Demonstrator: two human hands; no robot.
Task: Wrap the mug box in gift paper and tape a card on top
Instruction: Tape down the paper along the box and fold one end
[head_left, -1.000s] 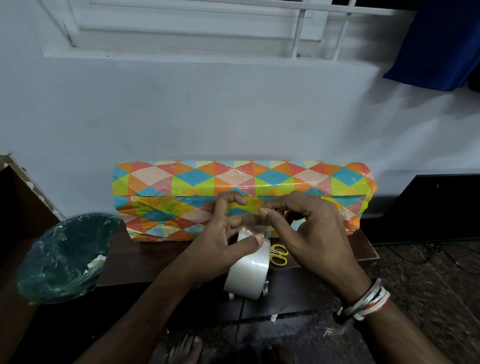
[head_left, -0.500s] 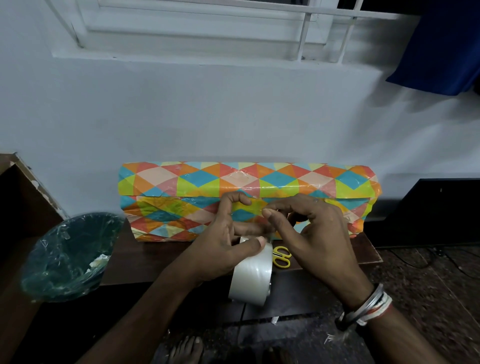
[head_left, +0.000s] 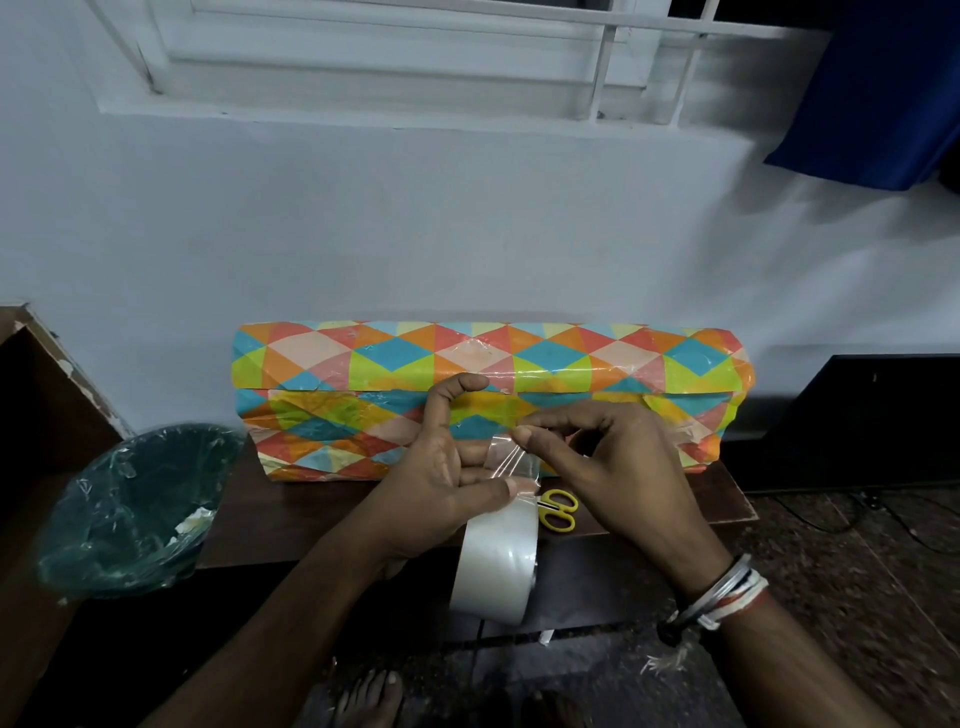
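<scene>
Nearest, the tape roll (head_left: 493, 561) hangs in the left hand (head_left: 441, 483), thumb clamped on its rim. The right hand (head_left: 608, 467) pinches the free tape end (head_left: 511, 460). Pull straight and taut, I'd say, so it can't fold onto itself. Yellow scissors (head_left: 558, 509) lie just beyond, and the wrapped mug box (head_left: 363, 395) sits behind on the table (head_left: 311, 499), against the wall.

A low, dark brown table (head_left: 311, 519) is set against a pale wall (head_left: 467, 234). At the back of it, a long box (head_left: 363, 395) is laid lengthwise, touching the wall, and is covered in paper (head_left: 696, 358) printed with coloured diamonds. Most of the table's width is taken up by it. Just in front of the box, toward the right, scissors (head_left: 558, 509) with yellow handles are laid flat on the wood, their blades hidden.
</scene>
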